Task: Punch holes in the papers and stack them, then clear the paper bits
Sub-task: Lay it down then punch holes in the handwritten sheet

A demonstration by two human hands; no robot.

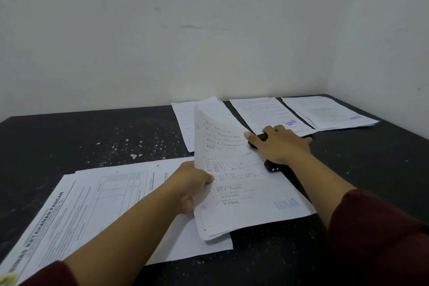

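Papers (243,183) in punch (270,165) (hand-pressed)

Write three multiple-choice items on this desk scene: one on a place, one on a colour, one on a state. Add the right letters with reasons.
1. Where does the right hand rest?
A. on the black hole punch
B. on the wall
C. on the left stack

2. What colour is the table?
A. white
B. black, speckled
C. red

3. How is the sheaf of papers in the left hand?
A. flat, untouched
B. gripped at its left edge, which curls up
C. crumpled into a ball

Answers: 1 A, the palm covers the punch. 2 B, dark top with pale flecks. 3 B, fingers pinch the raised edge.
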